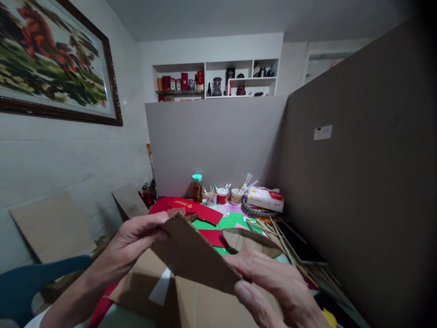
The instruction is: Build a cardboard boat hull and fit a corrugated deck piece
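Head view: the left hand [136,239] pinches the upper corner of a flat brown cardboard sheet [193,255] between thumb and fingers, and the right hand [273,287] clamps the sheet's lower edge at about 4 o'clock from the left, thumb on top. The sheet hangs tilted between them, above a larger folded brown cardboard box piece [191,303] with a strip of white tape, which lies on the worktop [129,319]. At 1 o'clock from the right hand lies a curved brown cardboard offcut [251,239], with a bundle of thin wooden skewers [283,241] just beside it at 3 o'clock. Further out at 12 o'clock lie red and green paper sheets [211,218], then small paper cups [221,196] holding sticks and an orange jar with a teal lid [197,187], against a grey upright partition board [215,136].
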The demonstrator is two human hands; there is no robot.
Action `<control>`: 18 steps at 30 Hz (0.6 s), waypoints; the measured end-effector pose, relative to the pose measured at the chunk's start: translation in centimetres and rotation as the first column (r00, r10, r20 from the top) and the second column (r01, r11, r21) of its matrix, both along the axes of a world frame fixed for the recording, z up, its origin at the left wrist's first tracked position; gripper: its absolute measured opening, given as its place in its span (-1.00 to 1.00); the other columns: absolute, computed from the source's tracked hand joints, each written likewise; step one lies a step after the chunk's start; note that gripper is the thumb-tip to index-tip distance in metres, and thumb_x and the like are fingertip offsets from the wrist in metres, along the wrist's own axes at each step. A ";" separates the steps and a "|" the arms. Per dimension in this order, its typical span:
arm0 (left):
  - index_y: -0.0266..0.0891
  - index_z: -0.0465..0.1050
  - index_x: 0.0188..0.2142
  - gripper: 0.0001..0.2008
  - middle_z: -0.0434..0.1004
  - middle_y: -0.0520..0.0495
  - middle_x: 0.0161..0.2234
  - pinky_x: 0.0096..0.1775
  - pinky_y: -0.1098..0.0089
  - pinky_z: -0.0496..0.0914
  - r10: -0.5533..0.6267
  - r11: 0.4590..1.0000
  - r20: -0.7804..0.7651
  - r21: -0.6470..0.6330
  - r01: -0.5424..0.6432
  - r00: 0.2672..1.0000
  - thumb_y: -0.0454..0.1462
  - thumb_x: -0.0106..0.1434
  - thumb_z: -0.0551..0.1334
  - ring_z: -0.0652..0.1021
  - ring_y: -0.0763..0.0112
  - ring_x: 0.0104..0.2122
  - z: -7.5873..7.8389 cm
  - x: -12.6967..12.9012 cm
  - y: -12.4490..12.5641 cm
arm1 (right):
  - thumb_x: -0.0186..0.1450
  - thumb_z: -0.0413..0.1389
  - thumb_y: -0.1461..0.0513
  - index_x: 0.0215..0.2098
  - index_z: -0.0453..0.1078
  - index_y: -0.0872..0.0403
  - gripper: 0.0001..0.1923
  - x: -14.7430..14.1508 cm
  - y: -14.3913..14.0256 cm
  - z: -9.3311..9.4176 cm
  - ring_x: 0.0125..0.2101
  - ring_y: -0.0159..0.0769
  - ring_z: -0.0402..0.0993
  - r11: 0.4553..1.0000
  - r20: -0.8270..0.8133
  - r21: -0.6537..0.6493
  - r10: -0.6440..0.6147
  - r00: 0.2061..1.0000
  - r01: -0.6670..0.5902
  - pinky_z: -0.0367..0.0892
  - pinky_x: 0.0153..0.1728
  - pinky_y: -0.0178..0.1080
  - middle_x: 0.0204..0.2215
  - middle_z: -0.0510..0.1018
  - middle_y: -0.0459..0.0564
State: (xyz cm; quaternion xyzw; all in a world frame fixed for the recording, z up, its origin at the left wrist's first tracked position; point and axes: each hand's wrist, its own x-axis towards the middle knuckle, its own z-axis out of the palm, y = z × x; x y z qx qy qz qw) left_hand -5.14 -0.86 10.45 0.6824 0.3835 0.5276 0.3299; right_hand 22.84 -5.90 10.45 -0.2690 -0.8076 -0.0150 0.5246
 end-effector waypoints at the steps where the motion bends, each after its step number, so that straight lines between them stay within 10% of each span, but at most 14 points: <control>1: -0.07 0.64 -0.34 -0.91 0.62 -0.02 -0.30 -0.24 0.40 0.47 -0.006 0.999 -0.023 0.043 0.007 1.000 -0.17 0.22 0.36 0.56 0.28 -0.28 0.2 0.3 -0.1 | 0.38 0.09 0.22 0.00 0.54 -0.05 -0.73 -0.2 0.0 -0.1 -0.33 -0.24 0.69 0.998 0.005 0.052 -0.029 1.000 0.028 0.60 -0.33 -0.35 -0.23 0.72 -0.06; 4: -0.08 0.60 -0.29 -0.86 0.57 -0.04 -0.30 -0.20 0.37 0.43 -0.002 0.982 -0.164 0.186 0.033 0.986 -0.23 0.33 0.23 0.55 0.29 -0.26 0.7 1.2 -0.6 | 0.35 0.10 0.33 0.06 0.50 0.02 -0.67 -0.6 0.4 -1.2 -0.35 -0.24 0.69 0.969 0.030 0.229 -0.101 0.994 0.092 0.61 -0.27 -0.31 -0.27 0.72 -0.05; 9: 0.05 0.46 0.04 -0.72 0.44 0.02 -0.18 -0.11 0.43 0.31 0.400 0.801 -0.149 0.537 -0.266 0.904 -0.28 0.36 0.22 0.46 0.39 -0.18 -0.2 2.1 -2.5 | 0.32 0.14 0.40 0.16 0.41 0.30 -0.57 -0.7 0.6 -3.4 -0.31 -0.16 0.70 0.899 0.197 0.431 -0.171 0.965 0.071 0.63 -0.38 -0.32 -0.15 0.68 0.15; 18: 0.04 0.51 -0.16 -0.85 0.48 0.09 -0.27 -0.31 0.49 0.29 0.128 0.989 0.045 0.070 -0.131 0.991 -0.08 0.36 0.20 0.43 0.45 -0.32 -2.0 3.4 -6.0 | 0.40 0.06 0.37 0.11 0.50 0.19 -0.65 -1.8 -0.2 -4.3 -0.30 -0.27 0.70 0.926 0.293 0.377 -0.150 0.944 0.030 0.57 -0.37 -0.44 -0.06 0.65 0.05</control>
